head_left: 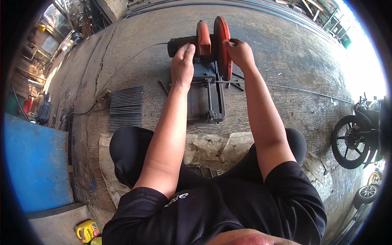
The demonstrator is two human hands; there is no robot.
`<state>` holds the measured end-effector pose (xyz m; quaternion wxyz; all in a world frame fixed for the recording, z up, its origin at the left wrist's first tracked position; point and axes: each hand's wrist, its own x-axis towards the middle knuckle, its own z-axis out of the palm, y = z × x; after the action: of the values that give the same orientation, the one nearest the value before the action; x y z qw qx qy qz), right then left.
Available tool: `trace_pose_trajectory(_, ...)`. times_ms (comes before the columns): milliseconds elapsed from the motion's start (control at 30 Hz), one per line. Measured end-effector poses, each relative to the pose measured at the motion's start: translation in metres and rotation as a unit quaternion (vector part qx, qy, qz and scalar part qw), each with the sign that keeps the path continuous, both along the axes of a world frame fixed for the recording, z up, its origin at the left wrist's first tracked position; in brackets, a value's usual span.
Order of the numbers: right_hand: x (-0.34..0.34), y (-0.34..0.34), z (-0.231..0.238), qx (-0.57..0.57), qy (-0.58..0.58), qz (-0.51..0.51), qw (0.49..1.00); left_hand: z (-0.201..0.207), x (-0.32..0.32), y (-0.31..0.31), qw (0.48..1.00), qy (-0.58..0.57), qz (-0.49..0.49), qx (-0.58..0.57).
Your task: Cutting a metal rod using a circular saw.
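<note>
Blue panel (36, 163) left; yellow jug (86, 231) lower left; motorcycle (362, 134) right

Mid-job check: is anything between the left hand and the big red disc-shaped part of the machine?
Yes: the smaller orange-red housing stands between the left hand, at the dark motor body, and the red disc-shaped part. Nothing visible separates that part from the right hand.

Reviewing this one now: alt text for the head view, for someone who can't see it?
A cut-off saw stands on a rough floor, with a person's left hand at its dark motor and right hand at its red round guard. Thin dark rods lie side by side to the saw's left; a motorcycle wheel stands at far right.
</note>
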<state>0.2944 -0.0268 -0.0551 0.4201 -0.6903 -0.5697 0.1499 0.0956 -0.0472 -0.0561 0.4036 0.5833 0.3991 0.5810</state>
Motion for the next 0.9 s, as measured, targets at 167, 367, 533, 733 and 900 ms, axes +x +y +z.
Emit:
trace_pose_trajectory(167, -0.008, -0.003, -0.001, 0.087, -0.015, -0.047, 0.995, -0.037, -0.003, 0.004, 0.991, 0.029, 0.117, -0.063)
trace_pose_trajectory(367, -0.030, -0.034, 0.027, 0.114, -0.035, 0.001, 0.993, -0.125, 0.000, 0.010, 0.982, 0.079, 0.109, -0.134)
trace_pose_trajectory(533, -0.035, -0.065, 0.021, -0.314, -0.093, 0.351, 0.877, -0.204, -0.013, -0.004, 0.905, 0.315, -0.005, -0.287)
trace_pose_trajectory(733, -0.059, -0.087, -0.136, -0.601, -0.102, 0.332, 0.720, -0.271, -0.028, -0.048, 0.799, 0.381, -0.107, -0.453)
trace_pose_trajectory(900, -0.057, -0.126, -0.276, -0.408, -0.352, 0.377, 0.754, -0.275, -0.015, -0.078, 0.801, 0.323, -0.118, -0.490)
